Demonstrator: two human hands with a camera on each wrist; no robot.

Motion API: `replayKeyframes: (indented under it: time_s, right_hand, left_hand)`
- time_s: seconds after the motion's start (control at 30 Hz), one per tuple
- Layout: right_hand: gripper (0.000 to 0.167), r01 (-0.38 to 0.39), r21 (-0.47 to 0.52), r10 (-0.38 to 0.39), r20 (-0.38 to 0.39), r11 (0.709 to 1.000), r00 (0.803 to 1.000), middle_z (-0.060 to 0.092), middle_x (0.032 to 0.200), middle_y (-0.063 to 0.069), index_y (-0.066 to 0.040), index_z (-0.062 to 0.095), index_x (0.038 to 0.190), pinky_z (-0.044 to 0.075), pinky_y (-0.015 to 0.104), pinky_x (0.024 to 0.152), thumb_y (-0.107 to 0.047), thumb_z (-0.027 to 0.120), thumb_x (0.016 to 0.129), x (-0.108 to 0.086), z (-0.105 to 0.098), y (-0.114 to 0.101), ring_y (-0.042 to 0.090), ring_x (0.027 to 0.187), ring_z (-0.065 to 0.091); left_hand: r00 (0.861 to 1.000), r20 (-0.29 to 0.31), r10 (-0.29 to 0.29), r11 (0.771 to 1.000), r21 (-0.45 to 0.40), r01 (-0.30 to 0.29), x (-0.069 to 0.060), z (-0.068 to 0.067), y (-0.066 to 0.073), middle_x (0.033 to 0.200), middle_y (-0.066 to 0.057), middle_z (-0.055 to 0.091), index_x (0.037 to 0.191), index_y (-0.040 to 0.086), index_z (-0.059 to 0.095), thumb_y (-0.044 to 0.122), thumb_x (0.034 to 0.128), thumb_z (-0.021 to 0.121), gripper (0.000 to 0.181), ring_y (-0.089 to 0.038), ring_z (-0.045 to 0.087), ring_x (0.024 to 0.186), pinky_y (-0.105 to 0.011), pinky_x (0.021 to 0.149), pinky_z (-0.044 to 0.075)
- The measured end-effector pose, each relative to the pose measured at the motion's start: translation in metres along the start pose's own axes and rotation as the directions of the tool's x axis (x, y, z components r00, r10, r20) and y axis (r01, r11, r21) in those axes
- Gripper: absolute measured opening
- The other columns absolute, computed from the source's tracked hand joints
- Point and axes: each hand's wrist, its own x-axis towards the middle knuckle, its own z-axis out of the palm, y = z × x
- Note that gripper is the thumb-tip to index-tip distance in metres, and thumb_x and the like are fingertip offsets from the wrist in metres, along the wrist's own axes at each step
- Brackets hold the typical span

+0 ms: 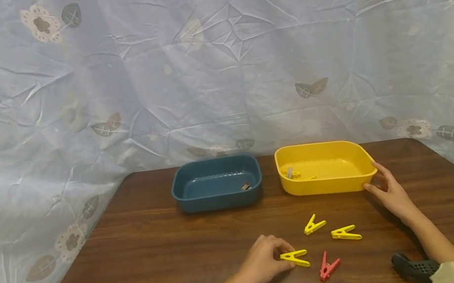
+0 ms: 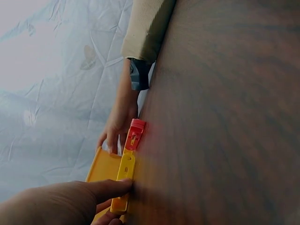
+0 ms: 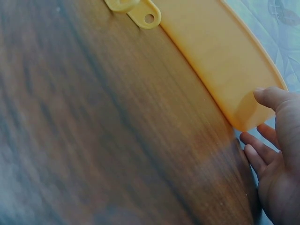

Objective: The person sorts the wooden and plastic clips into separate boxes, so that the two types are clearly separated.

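My left hand (image 1: 267, 261) pinches a yellow clothespin (image 1: 299, 260) between thumb and fingers, low over the table. In the left wrist view the thumb lies along that clothespin (image 2: 123, 171), with a red clothespin (image 2: 135, 133) just beyond. My right hand (image 1: 391, 194) grips the front right corner of a yellow tub (image 1: 329, 187). The right wrist view has its thumb on the tub's wall (image 3: 225, 61) and the other fingers by the corner. Right of the left hand lie the red clothespin (image 1: 329, 267) and two yellow ones, one farther back (image 1: 314, 225), one to the right (image 1: 346, 233).
A dark blue tub (image 1: 219, 202) stands left of the yellow one, holding small items (image 1: 245, 186) too small to identify. Yellow pieces and a grey object (image 1: 289, 172) lie inside the yellow tub. A patterned curtain (image 1: 215, 73) hangs behind the brown table (image 1: 153, 269).
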Motion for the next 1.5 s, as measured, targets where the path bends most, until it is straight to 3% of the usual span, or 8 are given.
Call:
replayKeyframes:
  time_s: [0.07,0.2,0.3,0.7,1.07,1.3,1.5]
  right_hand:
    - [0.072,0.002,-0.001,-0.002,-0.002,1.000,1.000,0.020,0.136,0.039,-0.011,0.005,0.147,0.045,0.027,0.076,-0.026,0.052,0.095,0.000,0.000,-0.001,0.057,0.115,0.032]
    - [0.071,0.022,0.040,-0.022,-0.001,0.999,1.000,0.019,0.135,0.040,-0.010,0.005,0.147,0.040,0.011,0.069,-0.022,0.053,0.095,0.002,0.000,-0.001,0.058,0.115,0.031]
    - [0.071,0.039,0.069,-0.039,-0.001,0.997,0.999,0.019,0.135,0.041,-0.009,0.006,0.147,0.037,0.006,0.068,-0.020,0.053,0.095,0.004,0.000,-0.001,0.058,0.115,0.031]
    - [0.073,0.001,0.002,-0.001,0.008,1.000,1.000,0.020,0.136,0.039,-0.009,0.005,0.147,0.040,0.014,0.071,-0.024,0.054,0.094,0.002,0.002,0.001,0.057,0.115,0.032]
    - [0.072,0.013,0.041,-0.012,-0.008,0.999,1.000,0.018,0.135,0.041,-0.007,0.005,0.147,0.038,0.008,0.066,-0.020,0.053,0.095,0.001,0.002,0.000,0.059,0.114,0.030]
    - [0.072,0.018,0.063,-0.018,0.006,0.998,1.000,0.017,0.135,0.042,-0.008,0.004,0.147,0.039,0.008,0.067,-0.019,0.053,0.095,0.001,0.001,-0.001,0.058,0.115,0.030]
    - [0.072,0.018,0.053,-0.018,0.006,0.998,1.000,0.018,0.135,0.041,-0.008,0.004,0.147,0.039,0.009,0.067,-0.019,0.053,0.095,0.001,0.001,0.001,0.058,0.114,0.032]
  left_hand:
    - [1.000,-0.001,-0.010,1.000,-0.005,0.010,0.001,-0.001,0.000,0.075,0.019,0.052,0.088,0.019,0.072,0.022,0.0706,0.080,0.019,0.000,0.040,0.070,-0.016,0.061,0.034]
    - [1.000,0.000,-0.022,0.999,-0.046,0.022,0.004,-0.002,0.000,0.074,0.018,0.055,0.088,0.017,0.073,0.020,0.0709,0.080,0.019,0.000,0.042,0.067,-0.017,0.059,0.034]
    - [0.999,0.007,-0.035,0.996,-0.077,0.036,0.005,-0.003,0.000,0.073,0.017,0.056,0.089,0.016,0.074,0.019,0.0708,0.080,0.019,-0.001,0.042,0.065,-0.017,0.058,0.035]
    - [0.996,0.055,-0.075,0.975,-0.207,0.085,0.001,-0.003,0.000,0.073,0.016,0.061,0.087,0.013,0.074,0.019,0.0697,0.080,0.020,0.000,0.041,0.057,-0.018,0.051,0.036]
    - [0.997,0.053,-0.059,0.972,-0.223,0.069,0.006,-0.006,-0.002,0.076,0.012,0.065,0.088,0.013,0.074,0.020,0.0698,0.080,0.020,0.000,0.044,0.057,-0.018,0.050,0.037]
    - [0.996,0.061,-0.060,0.972,-0.225,0.072,0.011,-0.008,-0.002,0.076,0.010,0.066,0.086,0.011,0.074,0.019,0.0705,0.080,0.018,0.001,0.051,0.066,-0.018,0.057,0.041]
    - [0.996,0.070,-0.048,0.967,-0.247,0.064,0.016,-0.009,0.001,0.078,0.010,0.067,0.088,0.010,0.074,0.017,0.0714,0.079,0.018,0.000,0.048,0.063,-0.018,0.054,0.041]
